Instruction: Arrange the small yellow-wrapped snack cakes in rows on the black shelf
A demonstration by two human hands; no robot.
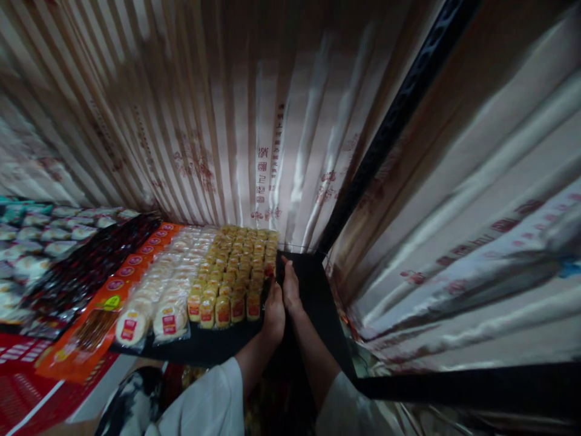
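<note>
Small yellow packaged cakes [231,272] with red labels stand in close rows on a black shelf [313,284]. My left hand [273,312] lies along the right side of these rows, fingers stretched forward, and seems to touch the end packs; its fingertips are partly hard to make out in the dim light. Just to its right, my right hand [291,284] is held on edge over the bare part of the shelf, fingers extended and palm turned left. Nothing can be seen held in either hand.
Left of the cakes lie round white packaged cakes [170,318], an orange packet strip [113,290], dark shiny packs [86,260] and white packs [27,266]. A red basket [27,387] sits lower left. Pleated printed curtains [290,139] hang behind a black metal post [385,133].
</note>
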